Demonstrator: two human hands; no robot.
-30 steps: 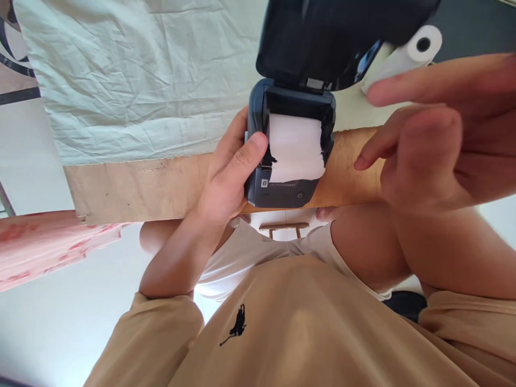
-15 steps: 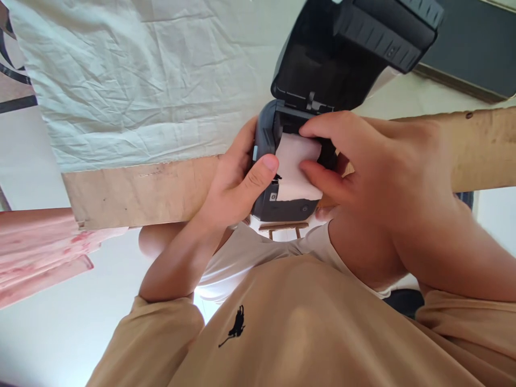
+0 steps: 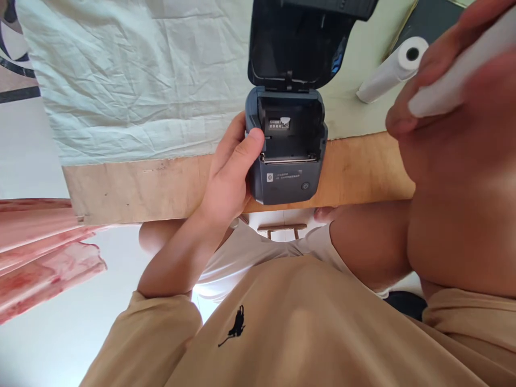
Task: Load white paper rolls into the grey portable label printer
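My left hand is wrapped round the left side of a small dark grey label printer, its thumb on the upper edge. The printer's black lid stands swung open, away from my body. Inside the paper bay no roll lies, and a printed sticker shows on the bay wall. Off to the right, raised and blurred, my right hand is closed on a white paper roll, of which only part shows between the fingers.
Another white roll with a dark core stands on the cloth-covered table, beside a dark flat object. The bare wooden table edge runs in front of me. Pink fabric hangs at the left.
My right hand has lifted the paper roll out of the printer's bay and carried it up to the right. The printer has shifted slightly left, still in my left hand.
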